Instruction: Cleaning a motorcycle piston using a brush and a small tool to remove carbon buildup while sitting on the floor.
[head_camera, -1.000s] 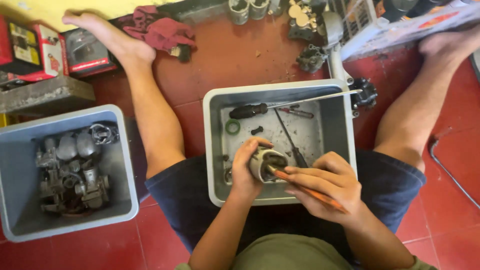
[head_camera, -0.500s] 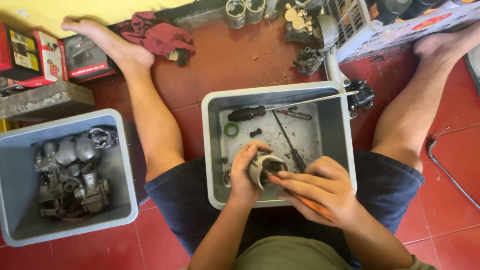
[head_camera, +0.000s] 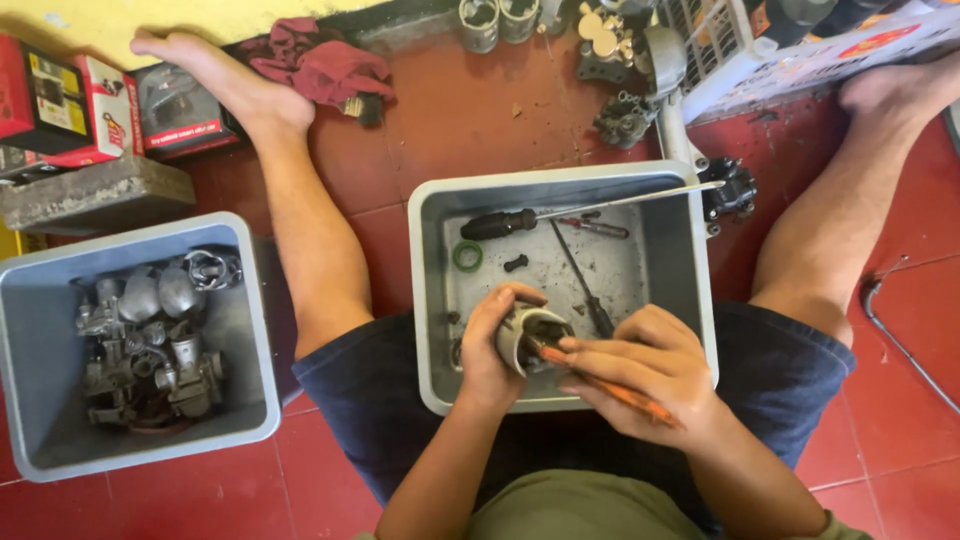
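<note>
My left hand (head_camera: 492, 350) grips a small round metal cup-shaped part (head_camera: 528, 335) over the grey plastic tub (head_camera: 430, 300) between my legs. My right hand (head_camera: 640, 375) holds an orange-handled tool (head_camera: 610, 390) whose tip is pushed into the open mouth of that part. In the tub lie a long black-handled screwdriver (head_camera: 560, 213), a second thin screwdriver (head_camera: 580, 275), a green ring (head_camera: 467, 256) and a small dark bolt (head_camera: 515, 263).
A second grey tub (head_camera: 255, 330) at the left holds several metal carburetor parts (head_camera: 150, 340). Red boxes (head_camera: 80, 100), a maroon rag (head_camera: 320, 65) and more metal parts (head_camera: 620, 60) lie at the back on the red tile floor. My bare legs flank the middle tub.
The view has shifted slightly downward. Both hands stay over the tub with the part and the tool; the right hand has nudged the tool a little.
</note>
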